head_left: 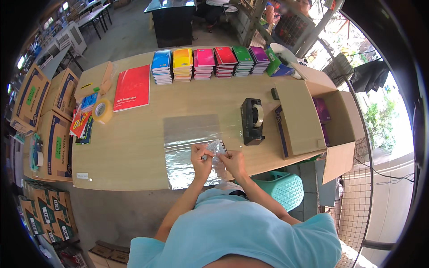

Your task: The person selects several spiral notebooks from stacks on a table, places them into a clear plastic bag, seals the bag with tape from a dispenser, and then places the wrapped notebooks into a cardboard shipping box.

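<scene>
The table (134,156) is viewed steeply downward from head height through a wide fisheye lens; the shirt (250,232) is caught close at lower centre, the distant floor (129,33) at upper left.

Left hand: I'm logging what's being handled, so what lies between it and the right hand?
Crumpled clear plastic lies between the left hand and the right hand; the head view shows it.

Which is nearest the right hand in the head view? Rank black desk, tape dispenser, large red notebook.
1. Tape dispenser: just ahead and right of the right hand.
2. Large red notebook: farther ahead, left.
3. Black desk: beyond the table, in the background.
</scene>
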